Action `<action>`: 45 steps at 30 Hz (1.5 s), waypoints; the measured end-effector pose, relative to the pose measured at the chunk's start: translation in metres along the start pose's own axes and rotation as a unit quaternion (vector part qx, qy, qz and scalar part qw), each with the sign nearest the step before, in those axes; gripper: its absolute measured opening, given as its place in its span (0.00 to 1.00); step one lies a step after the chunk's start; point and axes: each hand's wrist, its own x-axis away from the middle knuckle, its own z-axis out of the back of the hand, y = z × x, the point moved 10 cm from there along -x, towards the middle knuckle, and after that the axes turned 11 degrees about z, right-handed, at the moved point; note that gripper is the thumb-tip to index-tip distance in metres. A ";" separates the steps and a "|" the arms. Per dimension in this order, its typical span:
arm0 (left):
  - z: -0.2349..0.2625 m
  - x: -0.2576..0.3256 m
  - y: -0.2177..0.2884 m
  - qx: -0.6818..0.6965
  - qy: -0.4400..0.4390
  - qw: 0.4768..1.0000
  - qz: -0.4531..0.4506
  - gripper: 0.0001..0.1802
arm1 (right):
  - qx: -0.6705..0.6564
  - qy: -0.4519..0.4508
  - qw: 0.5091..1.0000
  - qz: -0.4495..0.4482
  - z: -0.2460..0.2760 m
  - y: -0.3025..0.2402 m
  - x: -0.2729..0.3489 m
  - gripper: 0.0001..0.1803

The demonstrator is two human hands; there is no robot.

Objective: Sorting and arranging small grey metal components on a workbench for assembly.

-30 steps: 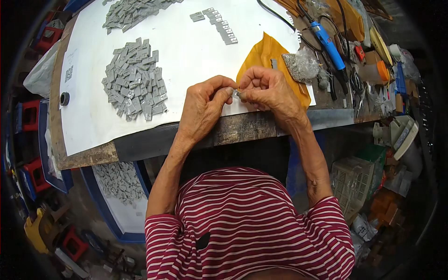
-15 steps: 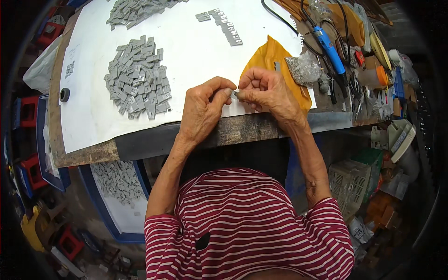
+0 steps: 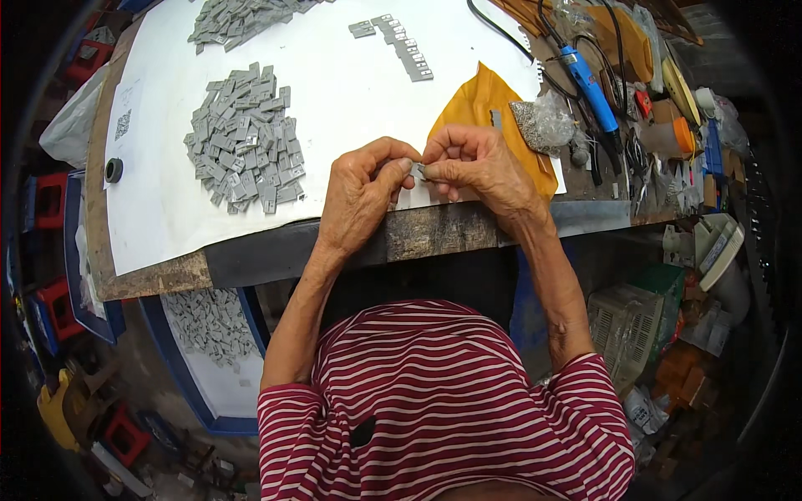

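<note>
Both hands, left (image 3: 361, 194) and right (image 3: 474, 167), pinch a small grey part (image 3: 418, 172) between their fingertips above the table's (image 3: 434, 230) near edge; it is too hidden to tell its long axis.

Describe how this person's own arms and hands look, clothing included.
Both forearms are bare from above the elbows down. The left hand and right hand wear no gloves; no rings or watch show. Short sleeves belong to a shirt striped dark red and white.
</note>
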 end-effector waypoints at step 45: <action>-0.015 0.001 0.004 -0.041 -0.085 0.995 0.026 0.07 | -0.005 -0.102 0.995 0.010 -0.012 -0.005 -0.002 0.15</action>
